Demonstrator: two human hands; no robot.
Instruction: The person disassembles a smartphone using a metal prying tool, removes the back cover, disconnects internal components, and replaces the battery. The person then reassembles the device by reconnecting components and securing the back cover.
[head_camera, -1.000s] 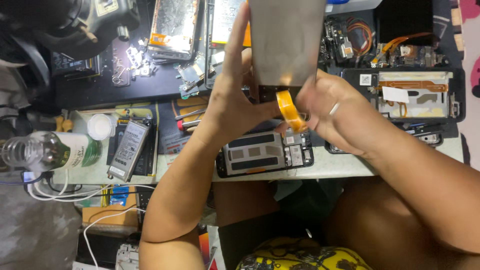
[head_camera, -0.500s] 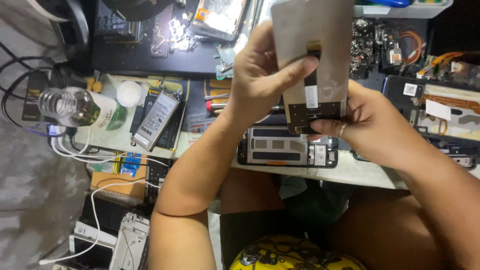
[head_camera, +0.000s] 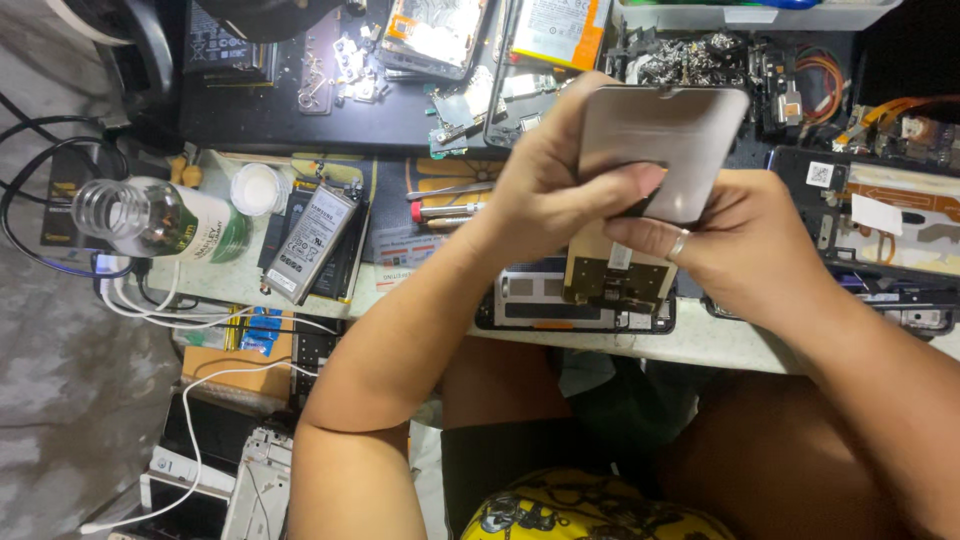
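Observation:
Both my hands hold a phone screen panel (head_camera: 665, 140) above the workbench, its grey back facing me. My left hand (head_camera: 555, 190) grips its left edge, thumb pressed across the panel's lower part. My right hand (head_camera: 735, 250), a ring on one finger, supports it from below and the right. A gold-coloured flex section (head_camera: 610, 280) hangs from the panel's lower end. Directly beneath lies an opened phone frame (head_camera: 540, 300) on the bench.
A clear bottle (head_camera: 160, 220) lies at the left beside a white cap (head_camera: 255, 188) and a phone battery (head_camera: 312, 240). Tweezers and a red-tipped tool (head_camera: 445, 210), circuit boards and phone parts (head_camera: 700, 60) crowd the far side. Cables (head_camera: 150, 300) hang off the left edge.
The view has shifted right and down. My hands have lowered and tilted the panel, and my left thumb now presses across its lower part.

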